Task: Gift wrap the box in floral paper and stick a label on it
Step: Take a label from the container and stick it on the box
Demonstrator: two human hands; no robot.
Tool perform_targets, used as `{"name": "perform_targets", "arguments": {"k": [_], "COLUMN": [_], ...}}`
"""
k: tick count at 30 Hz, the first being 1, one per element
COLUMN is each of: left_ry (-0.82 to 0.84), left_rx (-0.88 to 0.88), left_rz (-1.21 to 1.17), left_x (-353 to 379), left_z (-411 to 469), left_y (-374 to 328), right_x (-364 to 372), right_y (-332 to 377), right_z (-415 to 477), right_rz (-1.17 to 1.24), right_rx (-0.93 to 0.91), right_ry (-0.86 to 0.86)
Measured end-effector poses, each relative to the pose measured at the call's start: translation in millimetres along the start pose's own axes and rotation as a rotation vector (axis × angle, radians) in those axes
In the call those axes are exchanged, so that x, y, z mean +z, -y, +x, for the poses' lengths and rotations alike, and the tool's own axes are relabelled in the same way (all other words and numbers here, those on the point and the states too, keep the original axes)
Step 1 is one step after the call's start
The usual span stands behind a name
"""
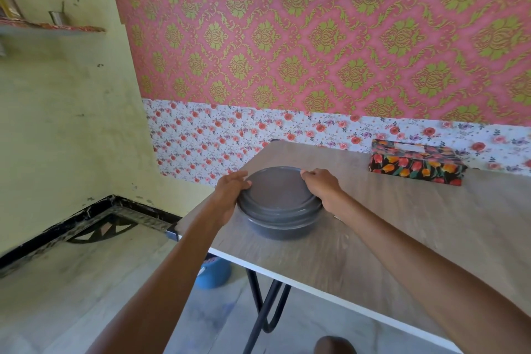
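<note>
Head view — forward-down, near table (402,195)

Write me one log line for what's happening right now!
left hand: holds grey lidded bowl rim | right hand: holds opposite rim | floral-wrapped box: on table, apart from bowl

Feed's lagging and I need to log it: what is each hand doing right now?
Left hand: fingers curled round the left rim of the grey dishes.
Right hand: fingers curled round their right rim.
</note>
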State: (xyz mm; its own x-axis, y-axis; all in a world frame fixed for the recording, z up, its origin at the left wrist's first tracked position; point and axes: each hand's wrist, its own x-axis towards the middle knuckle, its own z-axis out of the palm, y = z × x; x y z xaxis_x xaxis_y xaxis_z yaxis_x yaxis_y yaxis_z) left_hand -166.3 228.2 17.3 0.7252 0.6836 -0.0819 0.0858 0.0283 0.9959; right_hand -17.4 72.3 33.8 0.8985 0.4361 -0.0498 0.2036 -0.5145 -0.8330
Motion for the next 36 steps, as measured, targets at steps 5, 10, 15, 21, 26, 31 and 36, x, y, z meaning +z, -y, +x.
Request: {"name": "perform_targets", "arguments": {"k": [5, 10, 15, 21, 26, 31, 36], "left_ry": [-0.022, -0.08, -0.099, -0.197, -0.176, -0.168, -0.183], "left_rx": [0.023, 0.104, 0.115, 0.164, 0.23, 0.228, 0.195], "left_rz": [0.215, 0.506, 0.752, 0.878, 1.035, 0.987, 0.88], "left_x": [15.7, 16.3, 14.8, 22.5, 30.2, 27.3, 22.2], "left_z": [-0.6, 2.8, -0.2, -2.6, -17.2, -12.1, -3.9], "left_y": [3.2, 8.5, 4.2, 3.1, -5.2, -0.2, 6.9], "right_x": [-1.1, 0.3, 2.2, 5.3, 9.8, 10.6, 9.9], "right_y": [-4.4, -10.2, -13.3, -15.5, -19.3, -20.9, -19.6], "right_z": [-4.9, -0.8, 1.1, 5.4, 9.7, 12.0, 9.7], "right_rz": [-0.083, -0.108, -0.093, -0.127, -0.161, -0.162, -0.144], "right_rx": [-0.102, -0.109, -0.127, -0.133, -0.149, -0.129, -0.111], "right_ry": [-0.034, -0.005, 0.009, -0.024, -0.037, -0.039, -0.031]}}
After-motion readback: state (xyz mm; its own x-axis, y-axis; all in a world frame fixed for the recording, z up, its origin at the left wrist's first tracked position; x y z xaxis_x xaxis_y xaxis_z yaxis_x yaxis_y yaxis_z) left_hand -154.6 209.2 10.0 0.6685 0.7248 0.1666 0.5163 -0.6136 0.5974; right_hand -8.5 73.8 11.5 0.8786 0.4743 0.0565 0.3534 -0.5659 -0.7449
